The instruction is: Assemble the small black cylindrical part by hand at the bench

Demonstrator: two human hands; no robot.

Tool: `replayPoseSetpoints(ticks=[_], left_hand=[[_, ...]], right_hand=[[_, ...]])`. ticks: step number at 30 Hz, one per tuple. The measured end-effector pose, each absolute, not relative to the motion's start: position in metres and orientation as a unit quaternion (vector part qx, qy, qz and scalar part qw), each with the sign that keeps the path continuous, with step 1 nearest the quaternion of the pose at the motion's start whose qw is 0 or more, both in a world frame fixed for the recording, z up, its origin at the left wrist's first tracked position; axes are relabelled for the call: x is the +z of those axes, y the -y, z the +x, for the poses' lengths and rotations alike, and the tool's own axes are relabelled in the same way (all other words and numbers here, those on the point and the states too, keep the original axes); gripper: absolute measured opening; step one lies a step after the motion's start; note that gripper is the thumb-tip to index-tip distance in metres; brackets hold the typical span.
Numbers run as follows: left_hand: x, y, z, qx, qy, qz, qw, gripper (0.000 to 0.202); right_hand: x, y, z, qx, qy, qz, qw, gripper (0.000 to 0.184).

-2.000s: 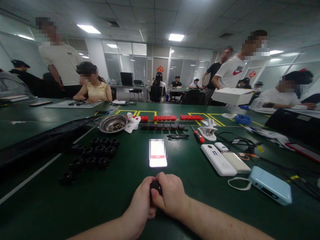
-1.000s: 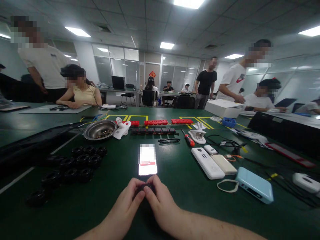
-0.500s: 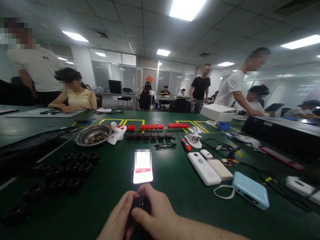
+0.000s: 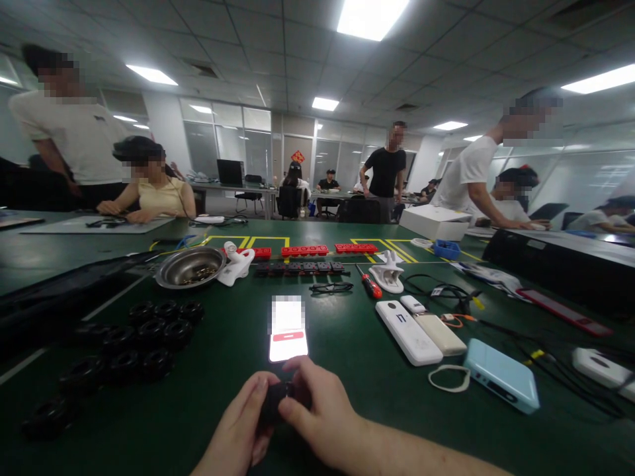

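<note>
Two hands closed around a small black piece [image 4: 272, 404], on the near side of a green bench [image 4: 352, 350].
The left hand [image 4: 238, 423] and right hand [image 4: 322, 410] both grip it, fingers hiding much of it. A lit phone [image 4: 288, 347] lies just beyond, between them and the bench's far edge; past it come glasses [image 4: 331, 287], a row of black blocks [image 4: 301, 268] and red strips [image 4: 304, 251], nearer that edge. Leftward sit clustered black rings [image 4: 153, 329] and a metal bowl [image 4: 191, 270]; rightward, a screwdriver [image 4: 371, 286], a white oblong device [image 4: 409, 334] and a light-blue block [image 4: 502, 373]. A white box [image 4: 432, 223] stands near the far edge, right of centre.
</note>
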State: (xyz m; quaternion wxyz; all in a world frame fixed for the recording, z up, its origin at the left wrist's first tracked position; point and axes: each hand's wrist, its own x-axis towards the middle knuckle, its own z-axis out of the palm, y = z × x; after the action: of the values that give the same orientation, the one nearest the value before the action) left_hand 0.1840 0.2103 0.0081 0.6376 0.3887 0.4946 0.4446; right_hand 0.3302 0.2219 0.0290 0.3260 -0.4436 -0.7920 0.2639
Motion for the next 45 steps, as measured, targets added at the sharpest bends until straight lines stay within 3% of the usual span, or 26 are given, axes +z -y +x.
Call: replayPoseSetpoints(ticks=[2, 5, 10, 14, 21, 28, 34, 42, 45], left_hand=[[0.009, -0.21, 0.184, 0.444, -0.493, 0.396, 0.635, 0.057], [0.008, -0.211, 0.184, 0.438, -0.478, 0.385, 0.656, 0.06], [0.009, -0.215, 0.184, 0.412, -0.5, 0.356, 0.674, 0.057], [0.011, -0.213, 0.186, 0.406, -0.504, 0.361, 0.672, 0.065], [0.011, -0.212, 0.185, 0.416, -0.494, 0.37, 0.667, 0.064], [0.009, -0.215, 0.184, 0.422, -0.514, 0.348, 0.661, 0.065], [0.007, -0.213, 0.184, 0.423, -0.478, 0.41, 0.652, 0.057], [0.01, -0.214, 0.183, 0.429, -0.477, 0.401, 0.654, 0.057], [0.009, -0.214, 0.182, 0.426, -0.461, 0.418, 0.657, 0.057]], right_hand=[[0.029, -0.224, 0.329, 0.258, 0.798, -0.458, 0.297, 0.025], [0.032, -0.225, 0.329, 0.235, 0.816, -0.436, 0.298, 0.021], [0.039, -0.222, 0.331, 0.226, 0.845, -0.358, 0.326, 0.038], [0.038, -0.222, 0.333, 0.234, 0.832, -0.381, 0.328, 0.046], [0.034, -0.224, 0.331, 0.226, 0.828, -0.387, 0.336, 0.029], [0.033, -0.222, 0.331, 0.238, 0.812, -0.372, 0.38, 0.053], [0.031, -0.226, 0.329, 0.254, 0.797, -0.421, 0.351, 0.022], [0.031, -0.223, 0.332, 0.224, 0.83, -0.336, 0.386, 0.044], [0.028, -0.228, 0.332, 0.229, 0.814, -0.356, 0.397, 0.037]])
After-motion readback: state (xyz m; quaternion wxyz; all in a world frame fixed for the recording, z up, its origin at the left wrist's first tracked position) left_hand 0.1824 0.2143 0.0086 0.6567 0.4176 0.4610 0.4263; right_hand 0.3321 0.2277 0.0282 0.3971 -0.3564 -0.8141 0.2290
